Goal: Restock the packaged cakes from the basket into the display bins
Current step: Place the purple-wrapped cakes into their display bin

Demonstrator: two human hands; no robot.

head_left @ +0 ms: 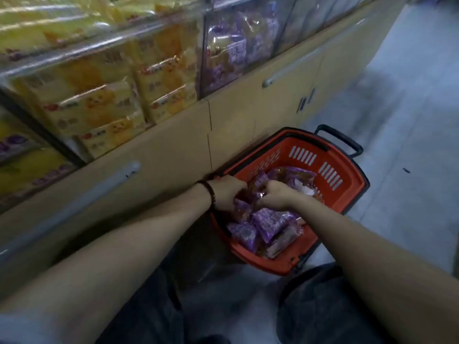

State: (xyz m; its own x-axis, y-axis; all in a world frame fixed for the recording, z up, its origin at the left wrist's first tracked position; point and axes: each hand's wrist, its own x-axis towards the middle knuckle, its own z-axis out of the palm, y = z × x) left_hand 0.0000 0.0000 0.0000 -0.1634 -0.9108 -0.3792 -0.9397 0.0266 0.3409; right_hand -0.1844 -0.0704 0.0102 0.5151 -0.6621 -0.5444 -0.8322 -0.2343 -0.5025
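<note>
Grabbing cakes [270, 219] from the basket [347, 175].
Left hand [227, 192] and right hand [275, 194] each clutch some; next, lift them to the purple bin [236, 45].

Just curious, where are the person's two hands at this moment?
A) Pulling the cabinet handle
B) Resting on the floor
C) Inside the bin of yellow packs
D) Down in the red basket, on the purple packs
D: the left hand and right hand are both inside the basket, fingers curled on the purple packs.
</note>
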